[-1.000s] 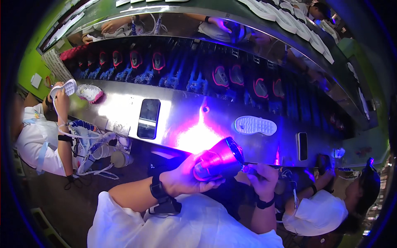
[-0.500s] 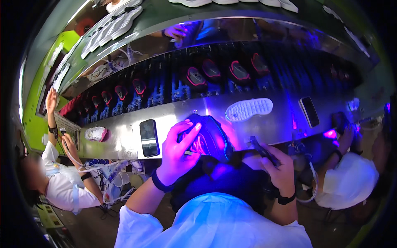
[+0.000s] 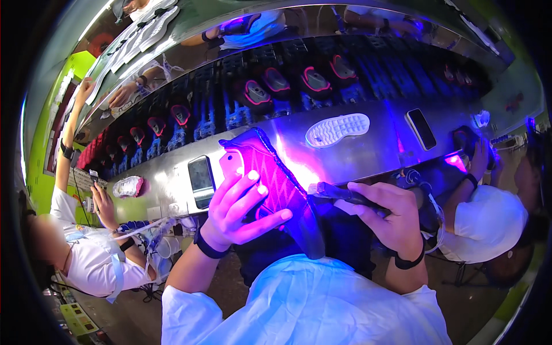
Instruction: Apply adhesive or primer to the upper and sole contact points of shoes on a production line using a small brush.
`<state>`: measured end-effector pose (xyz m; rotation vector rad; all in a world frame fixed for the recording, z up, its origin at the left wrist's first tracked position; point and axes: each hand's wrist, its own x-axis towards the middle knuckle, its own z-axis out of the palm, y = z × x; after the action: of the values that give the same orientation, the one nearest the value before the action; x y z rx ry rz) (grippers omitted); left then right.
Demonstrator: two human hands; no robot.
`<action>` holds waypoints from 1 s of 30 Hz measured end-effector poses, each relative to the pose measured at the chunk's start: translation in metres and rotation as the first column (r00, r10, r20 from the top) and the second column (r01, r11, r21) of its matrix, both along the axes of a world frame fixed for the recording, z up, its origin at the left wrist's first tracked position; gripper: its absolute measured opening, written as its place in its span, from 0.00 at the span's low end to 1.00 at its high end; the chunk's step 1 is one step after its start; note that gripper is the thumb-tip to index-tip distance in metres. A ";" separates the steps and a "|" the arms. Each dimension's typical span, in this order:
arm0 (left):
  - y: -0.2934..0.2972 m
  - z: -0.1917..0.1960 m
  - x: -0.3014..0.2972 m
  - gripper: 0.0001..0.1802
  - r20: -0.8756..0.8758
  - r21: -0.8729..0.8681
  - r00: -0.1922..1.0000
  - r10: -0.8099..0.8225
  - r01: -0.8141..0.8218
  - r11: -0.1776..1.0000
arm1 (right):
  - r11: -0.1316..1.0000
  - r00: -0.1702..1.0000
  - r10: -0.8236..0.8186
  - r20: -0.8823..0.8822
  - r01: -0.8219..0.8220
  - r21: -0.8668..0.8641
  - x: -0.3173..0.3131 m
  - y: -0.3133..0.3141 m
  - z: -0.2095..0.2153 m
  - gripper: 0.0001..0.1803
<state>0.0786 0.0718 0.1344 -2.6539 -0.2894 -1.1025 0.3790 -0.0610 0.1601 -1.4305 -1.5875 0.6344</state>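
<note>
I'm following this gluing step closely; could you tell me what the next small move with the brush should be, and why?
Probably ease the brush leftward onto the shoe upper. The right hand holds its tip just beside the upper, which the left hand grips, turned toward it.

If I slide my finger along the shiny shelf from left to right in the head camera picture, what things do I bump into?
Pink-and-white bundle → dark phone → shoe upper held up in the left hand → white shoe sole → second dark phone.
</note>
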 end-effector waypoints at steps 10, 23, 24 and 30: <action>0.005 -0.017 -0.002 0.25 0.052 -0.054 0.998 0.031 -0.028 0.998 | 0.984 0.988 0.141 -0.063 -0.147 -0.098 0.003 -0.011 -0.033 0.24; 0.235 -0.059 -0.063 0.40 -0.167 -0.872 0.751 0.639 -0.415 0.260 | 0.873 0.850 -0.389 -0.357 0.216 -0.437 0.024 0.001 -0.118 0.29; 0.270 -0.063 -0.076 0.37 -0.242 -0.854 0.700 0.672 -0.482 0.195 | 0.877 0.855 -0.377 -0.357 0.206 -0.433 0.024 0.004 -0.121 0.29; 0.413 -0.131 -0.103 0.30 -0.597 -0.543 0.452 0.663 -0.836 0.080 | 0.829 0.853 -0.433 -0.291 0.251 -0.500 0.024 0.023 -0.133 0.30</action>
<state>-0.0245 0.4853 0.0037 -2.3805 -2.3487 -0.2626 0.4030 -0.0381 0.0272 -1.7393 -0.8536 1.0346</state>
